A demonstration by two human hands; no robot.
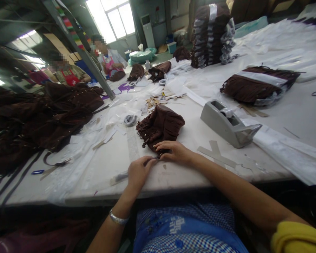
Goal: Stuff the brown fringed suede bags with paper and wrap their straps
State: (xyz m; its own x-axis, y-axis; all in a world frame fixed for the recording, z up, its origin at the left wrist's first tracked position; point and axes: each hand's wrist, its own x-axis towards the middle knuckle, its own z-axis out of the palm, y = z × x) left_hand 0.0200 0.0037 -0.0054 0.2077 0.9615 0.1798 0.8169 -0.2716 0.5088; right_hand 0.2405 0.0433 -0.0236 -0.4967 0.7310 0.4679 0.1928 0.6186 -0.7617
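Note:
A dark brown fringed bag (163,126) lies on the white table just in front of me. At its near edge, my left hand (139,172) is closed, thumb and fingers pinching a thin dark piece that looks like the bag's strap. Close beside it, my right hand (175,153) has its fingers curled over the lower edge of the bag, the fingertips almost meeting those of the left. Exactly what lies between the fingertips is partly hidden. A grey tape dispenser (226,123) stands to the right of the bag, and a roll of tape (130,120) lies to its left.
Brown bags are heaped (68,112) at the left, beside a slanted metal post (92,66). A flat wrapped bag (258,86) and a tall stack (210,38) stand at the right. Plastic sheets (292,147) hang over the near edge. Two people work across the table.

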